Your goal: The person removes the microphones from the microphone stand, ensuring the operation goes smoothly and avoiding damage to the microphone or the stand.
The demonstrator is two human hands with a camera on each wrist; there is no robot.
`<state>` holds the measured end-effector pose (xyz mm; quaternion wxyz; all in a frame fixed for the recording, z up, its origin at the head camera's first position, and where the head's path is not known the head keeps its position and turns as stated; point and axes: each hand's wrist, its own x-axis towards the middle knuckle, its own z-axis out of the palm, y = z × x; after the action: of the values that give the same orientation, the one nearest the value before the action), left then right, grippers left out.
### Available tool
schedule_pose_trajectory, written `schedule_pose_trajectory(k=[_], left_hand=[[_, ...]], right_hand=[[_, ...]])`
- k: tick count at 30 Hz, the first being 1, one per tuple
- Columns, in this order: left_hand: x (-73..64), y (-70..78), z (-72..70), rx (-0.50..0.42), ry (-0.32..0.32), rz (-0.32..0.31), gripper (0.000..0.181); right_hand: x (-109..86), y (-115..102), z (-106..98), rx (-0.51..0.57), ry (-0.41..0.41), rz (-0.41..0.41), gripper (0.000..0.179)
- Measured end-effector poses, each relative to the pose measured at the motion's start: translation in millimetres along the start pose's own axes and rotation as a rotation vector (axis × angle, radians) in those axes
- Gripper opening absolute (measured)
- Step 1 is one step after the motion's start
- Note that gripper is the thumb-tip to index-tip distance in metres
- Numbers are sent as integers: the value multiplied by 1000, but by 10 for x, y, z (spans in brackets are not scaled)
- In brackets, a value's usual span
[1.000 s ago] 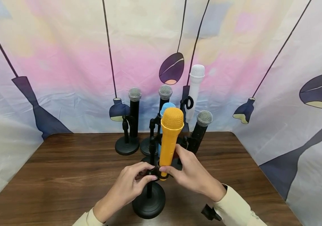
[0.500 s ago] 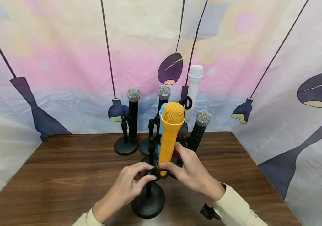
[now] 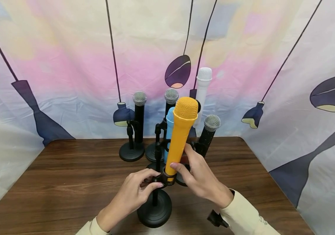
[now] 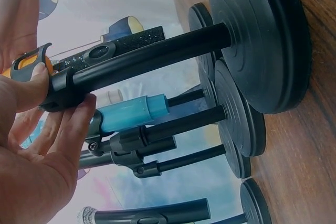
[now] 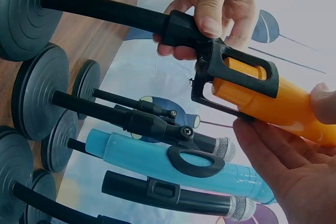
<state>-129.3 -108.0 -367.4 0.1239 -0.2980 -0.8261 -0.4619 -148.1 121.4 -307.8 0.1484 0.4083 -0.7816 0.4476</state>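
My left hand (image 3: 135, 189) pinches the joint near the top of a black desk microphone stand (image 3: 155, 212), which stands upright on its round base. Between the thumb and fingers of my right hand (image 3: 201, 178) is an orange microphone (image 3: 180, 137), mesh head up and leaning right. Its narrow lower end sits inside the stand's black clip (image 5: 272, 77), as the right wrist view shows. Directly behind it, a blue microphone (image 5: 142, 153) rests in another stand's clip, partly hidden in the head view.
Behind my hands are black microphones with silver heads (image 3: 139, 99) on stands, a white microphone (image 3: 204, 76) and a speckled black one (image 3: 210, 130). A small black part (image 3: 216, 218) lies by my right sleeve on the wooden table (image 3: 67, 182). A printed curtain (image 3: 82, 65) hangs behind.
The orange microphone has risen slightly, and its head has tipped to the right. My right hand has shifted up a little with it. My left hand stays on the stand.
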Motion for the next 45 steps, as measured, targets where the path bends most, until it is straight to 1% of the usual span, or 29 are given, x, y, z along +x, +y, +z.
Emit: schedule_pose_trajectory(k=[6, 14, 21, 25, 29, 31, 34, 40, 45], left_hand=[[-4, 5, 9, -4, 1, 0, 19], [0, 13, 18, 2, 6, 3, 18], [-6, 18, 21, 8, 7, -1, 18], [-8, 20, 35, 12, 26, 5, 21], [-28, 24, 56, 15, 51, 33, 26], [-41, 33, 64, 35, 59, 52, 28], [-62, 56, 72, 99, 73, 74, 29], [-101, 129, 78, 222, 95, 91, 32], [-100, 173, 105, 290, 114, 105, 34]], right_hand=[[-7, -2, -9, 32, -2, 8, 48], [18, -14, -65, 27, 64, -45, 47], [42, -31, -120, 69, 76, -50, 47], [44, -36, -157, 77, 81, -33, 50], [48, -45, -198, 92, 92, -27, 52], [47, -49, -216, 99, 99, -26, 52], [33, -43, -240, 101, 107, -21, 51], [-24, -16, -292, 93, 117, -10, 49], [-80, 26, -323, 87, 129, -10, 50]])
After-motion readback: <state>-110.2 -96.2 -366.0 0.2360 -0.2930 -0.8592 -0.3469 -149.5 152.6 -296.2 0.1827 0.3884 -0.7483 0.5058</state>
